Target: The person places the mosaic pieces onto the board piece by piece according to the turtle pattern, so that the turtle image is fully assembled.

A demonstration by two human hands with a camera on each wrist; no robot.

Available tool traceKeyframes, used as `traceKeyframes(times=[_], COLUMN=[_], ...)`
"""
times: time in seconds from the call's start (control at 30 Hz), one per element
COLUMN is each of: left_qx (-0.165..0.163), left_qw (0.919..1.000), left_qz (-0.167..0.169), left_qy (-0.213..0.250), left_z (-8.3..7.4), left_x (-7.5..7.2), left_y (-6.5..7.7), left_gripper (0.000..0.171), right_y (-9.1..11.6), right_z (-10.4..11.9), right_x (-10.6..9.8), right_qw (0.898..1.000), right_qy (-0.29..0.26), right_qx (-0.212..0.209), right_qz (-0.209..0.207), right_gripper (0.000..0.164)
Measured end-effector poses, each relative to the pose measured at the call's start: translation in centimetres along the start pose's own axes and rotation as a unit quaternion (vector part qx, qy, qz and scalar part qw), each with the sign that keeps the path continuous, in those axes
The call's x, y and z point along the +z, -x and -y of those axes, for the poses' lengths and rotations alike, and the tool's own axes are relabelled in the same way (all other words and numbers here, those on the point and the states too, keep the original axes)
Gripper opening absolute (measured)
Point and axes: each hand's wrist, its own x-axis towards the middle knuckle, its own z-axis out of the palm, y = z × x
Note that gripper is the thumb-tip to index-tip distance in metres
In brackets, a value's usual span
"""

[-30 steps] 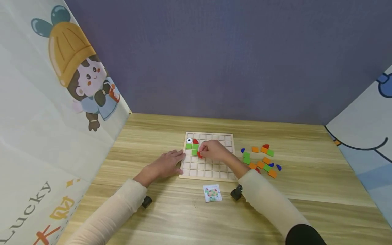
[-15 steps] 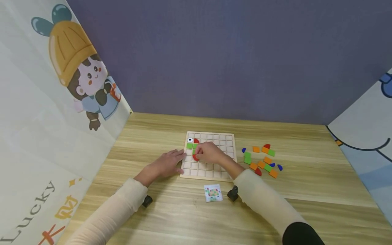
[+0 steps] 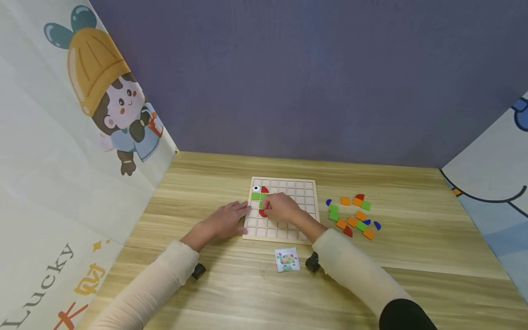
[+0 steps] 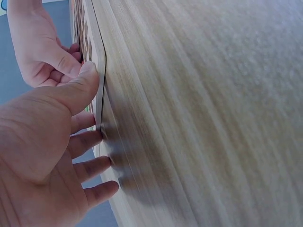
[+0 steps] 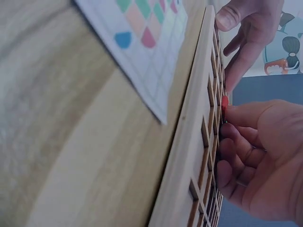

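Observation:
A square wooden grid board (image 3: 288, 233) lies on the table. At its left edge my left hand (image 3: 225, 221) rests with fairly straight fingers, the thumb at the near left corner; in the left wrist view the fingers (image 4: 92, 168) touch the board's side. My right hand (image 3: 282, 207) is over the board's left part, its fingers curled, the thumb and fingertips at a red quarter-circle tile (image 3: 262, 213) below the green tiles (image 3: 255, 196). In the right wrist view the thumb meets this red tile (image 5: 225, 100). A white eye tile (image 3: 256, 188) and another red quarter-circle (image 3: 265, 189) sit in the top row.
To the right of the board lie loose orange tiles (image 3: 345, 200), green tiles (image 3: 333, 211), red quarter-circles (image 3: 348, 232) and blue half-circles (image 3: 377, 225). A printed pattern card (image 3: 287, 260) lies in front of the board. A dark panel (image 3: 288, 91) stands behind the table.
My right hand has moved slightly left with the red quarter-circle, which now sits under the green tiles. The left hand has stayed on the board's edge.

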Motion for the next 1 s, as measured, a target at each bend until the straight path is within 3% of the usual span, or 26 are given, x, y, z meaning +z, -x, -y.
traceKeyframes(times=[0.3,0.63,1.0], left_qx=[-0.005,-0.007,-0.008], left_qw=[1.0,0.9999,1.0], left_qz=[0.004,-0.001,0.0], left_qy=[0.004,0.009,0.003], left_z=[-0.6,-1.0,-0.9], left_x=[0.0,0.0,0.1], left_y=[-0.3,-0.5,-0.7], left_gripper=[0.076,0.077,0.076], right_y=[0.4,0.4,0.0], right_z=[-0.8,-1.4,-1.3], right_x=[-0.2,0.0,0.2], right_qw=[1.0,1.0,0.999], right_qy=[0.018,0.017,0.038], right_qx=[-0.004,-0.014,0.008], right_qz=[0.004,-0.012,-0.014], right_gripper=[0.004,0.013,0.016])
